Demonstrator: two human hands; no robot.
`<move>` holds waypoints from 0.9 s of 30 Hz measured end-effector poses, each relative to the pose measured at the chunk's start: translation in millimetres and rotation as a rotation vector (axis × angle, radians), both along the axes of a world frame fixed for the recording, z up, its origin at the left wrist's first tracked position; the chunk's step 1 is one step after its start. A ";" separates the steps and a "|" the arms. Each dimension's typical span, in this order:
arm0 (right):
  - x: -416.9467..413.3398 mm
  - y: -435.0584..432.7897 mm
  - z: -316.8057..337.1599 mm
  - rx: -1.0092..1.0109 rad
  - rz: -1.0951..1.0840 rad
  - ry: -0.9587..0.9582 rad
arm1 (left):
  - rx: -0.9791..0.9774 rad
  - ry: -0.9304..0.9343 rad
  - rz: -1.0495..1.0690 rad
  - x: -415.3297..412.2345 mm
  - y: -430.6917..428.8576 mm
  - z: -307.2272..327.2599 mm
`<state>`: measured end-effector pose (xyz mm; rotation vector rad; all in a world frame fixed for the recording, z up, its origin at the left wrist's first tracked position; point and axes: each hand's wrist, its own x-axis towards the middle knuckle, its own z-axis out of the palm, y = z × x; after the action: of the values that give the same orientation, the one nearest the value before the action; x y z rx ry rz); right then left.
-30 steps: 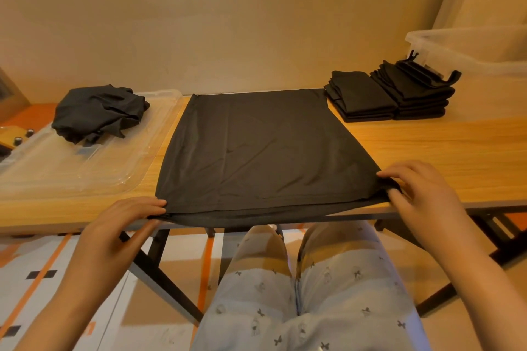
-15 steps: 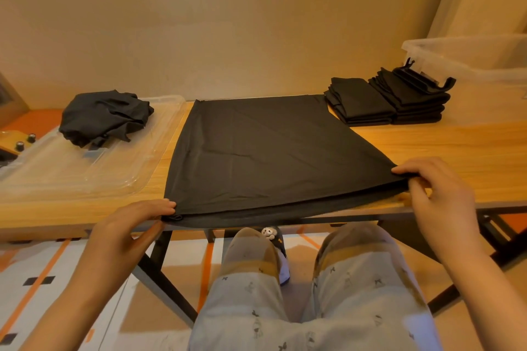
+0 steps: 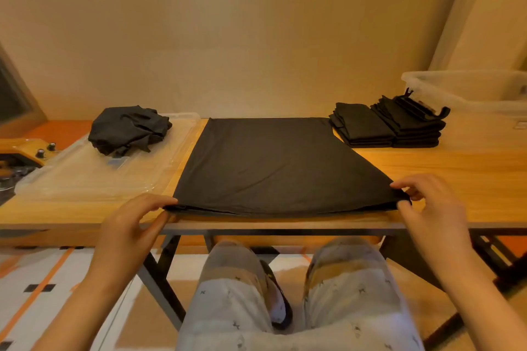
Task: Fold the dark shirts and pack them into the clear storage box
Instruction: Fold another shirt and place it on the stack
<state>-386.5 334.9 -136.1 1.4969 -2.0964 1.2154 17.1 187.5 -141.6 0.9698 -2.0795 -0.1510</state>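
Now, at far left, I see a crumpled shirt lying on a clear lid on the table. The left hand pinches the near left corner of the spread shirt, which lies flat at mid-table with its near edge at the table's front. The right hand pinches the near right corner. Behind it I make out two stacks of folded shirts, side by side, near the clear box at far right.
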 end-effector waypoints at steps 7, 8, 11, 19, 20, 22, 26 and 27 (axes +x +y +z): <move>-13.2 11.0 -39.9 0.208 0.188 0.179 | -0.001 -0.120 -0.088 7.7 -1.2 -21.8; -14.5 14.6 -43.2 0.217 0.211 0.158 | 0.000 -0.134 -0.088 7.8 -1.9 -22.0; -17.8 22.2 -46.5 0.250 0.229 0.214 | 0.024 -0.131 -0.082 8.2 -4.1 -19.3; -20.2 28.0 -43.4 0.158 0.216 0.104 | 0.096 -0.164 -0.097 0.9 -4.1 -7.4; -19.7 28.3 -41.7 0.154 0.225 0.094 | 0.101 -0.175 -0.097 -2.1 -1.7 -7.0; -19.2 28.6 -39.9 0.141 0.234 0.097 | 0.102 -0.163 -0.083 -7.8 2.7 -10.0; -15.9 26.5 -43.3 0.118 0.218 0.066 | 0.003 -0.177 0.024 -17.0 6.3 -18.8; -15.7 26.2 -44.6 0.112 0.213 0.062 | -0.002 -0.178 0.052 -19.6 6.6 -19.8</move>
<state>-402.2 361.0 -180.7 1.8236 -2.0360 1.1211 -2.5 194.1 -161.4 1.0679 -2.2124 -0.0362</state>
